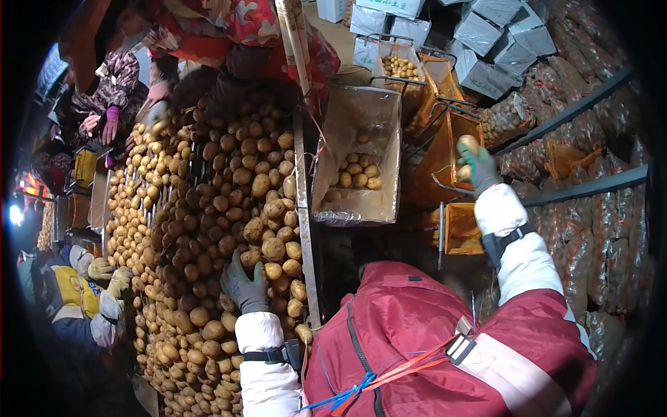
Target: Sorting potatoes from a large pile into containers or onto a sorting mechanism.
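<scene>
My left hand, in a grey-green work glove, rests on the heap of potatoes near the sorting table's right side. Its fingers are stretched out and apart over several potatoes, gripping none that I can see. Out to the right, my right hand, gloved alike, is closed around a potato. A second pale potato shows at its fingers; whether it is held too I cannot tell. Below that hand is an orange mesh bag held open on a metal frame.
A plastic-lined cardboard box with some potatoes stands right of the table's metal edge. Filled sacks and metal bars line the right. White boxes are stacked behind. Co-workers' gloved hands work along the table's left side.
</scene>
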Motion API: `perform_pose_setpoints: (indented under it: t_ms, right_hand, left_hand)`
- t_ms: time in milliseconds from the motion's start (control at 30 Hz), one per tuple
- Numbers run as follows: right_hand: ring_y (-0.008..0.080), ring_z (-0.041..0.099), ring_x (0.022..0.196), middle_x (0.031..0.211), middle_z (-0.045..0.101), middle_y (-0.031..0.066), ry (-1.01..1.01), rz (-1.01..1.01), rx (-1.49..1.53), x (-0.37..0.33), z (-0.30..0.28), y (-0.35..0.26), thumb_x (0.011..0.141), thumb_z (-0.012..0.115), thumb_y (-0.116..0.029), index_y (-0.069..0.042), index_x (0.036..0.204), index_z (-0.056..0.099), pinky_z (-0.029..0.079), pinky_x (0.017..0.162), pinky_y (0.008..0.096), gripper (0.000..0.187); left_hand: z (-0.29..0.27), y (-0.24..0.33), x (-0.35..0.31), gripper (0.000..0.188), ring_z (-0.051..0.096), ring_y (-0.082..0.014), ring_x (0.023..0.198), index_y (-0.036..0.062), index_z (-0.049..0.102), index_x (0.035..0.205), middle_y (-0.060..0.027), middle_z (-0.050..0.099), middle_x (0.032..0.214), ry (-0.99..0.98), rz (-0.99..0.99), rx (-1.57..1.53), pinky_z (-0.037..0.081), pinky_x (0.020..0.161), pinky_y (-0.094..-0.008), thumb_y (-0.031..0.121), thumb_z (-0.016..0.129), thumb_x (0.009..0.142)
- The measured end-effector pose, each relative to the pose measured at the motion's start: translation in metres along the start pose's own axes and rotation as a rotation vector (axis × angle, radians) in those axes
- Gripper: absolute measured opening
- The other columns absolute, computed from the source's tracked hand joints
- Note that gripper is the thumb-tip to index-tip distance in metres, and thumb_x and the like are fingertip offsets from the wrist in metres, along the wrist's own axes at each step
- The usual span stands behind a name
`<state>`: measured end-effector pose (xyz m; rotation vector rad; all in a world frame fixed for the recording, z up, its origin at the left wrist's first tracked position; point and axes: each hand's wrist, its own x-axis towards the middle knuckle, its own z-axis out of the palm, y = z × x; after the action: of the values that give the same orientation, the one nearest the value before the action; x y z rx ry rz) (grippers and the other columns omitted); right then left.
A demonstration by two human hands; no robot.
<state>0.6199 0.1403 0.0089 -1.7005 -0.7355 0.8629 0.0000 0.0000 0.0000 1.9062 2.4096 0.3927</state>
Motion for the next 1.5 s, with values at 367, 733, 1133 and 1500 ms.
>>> perform_pose_setpoints:
  t_ms: [367,733,1133,1500]
  right_hand:
    - [0.0223,0.063,0.051,0.065,0.059,0.0034,-0.596,0.428,0.113,-0.026,0.108,-0.049,0.095,0.062,-0.05,-0.004,0.123,0.061,0.052,0.046,0.0339,0.054]
    - [0.0118,0.064,0.097,0.107,0.071,0.0073,-1.482,0.01,-0.064,-0.149,0.336,-0.086,0.088,0.068,-0.01,0.002,0.119,0.067,0.051,0.086,0.0254,0.033]
    - [0.026,0.064,0.114,0.127,0.063,0.0106,-1.559,-0.427,-0.659,-0.153,0.418,-0.039,0.089,0.063,-0.026,-0.01,0.138,0.055,0.048,0.099,0.0359,0.052]
    - [0.0241,0.069,0.068,0.099,0.069,0.0124,-1.501,0.995,0.41,-0.126,0.348,-0.047,0.099,0.056,-0.043,-0.007,0.125,0.059,0.057,0.054,0.0355,0.044]
  left_hand:
    - [-0.001,0.016,0.001,0.072,0.054,-0.0382,0.116,0.017,0.053,0.138,-0.0194,0.062,0.119,0.031,-0.056,-0.03,0.035,0.105,-0.0513,0.044,0.077,0.075]
    - [-0.016,0.006,0.016,0.071,0.055,-0.0376,0.119,0.0113,0.055,0.137,-0.0206,0.062,0.122,0.1,-0.27,-0.087,0.038,0.105,-0.0508,0.037,0.078,0.075]
    - [-0.032,0.064,0.018,0.065,0.052,-0.0404,0.122,0.0068,0.053,0.139,-0.0208,0.057,0.131,0.21,-0.258,-0.217,0.042,0.107,-0.047,0.021,0.076,0.079]
    - [-0.007,0.114,0.043,0.036,0.058,-0.0365,0.11,0.0191,0.068,0.119,-0.0118,0.062,0.117,-0.227,0.04,-0.222,0.048,0.094,-0.0461,0.029,0.067,0.084]
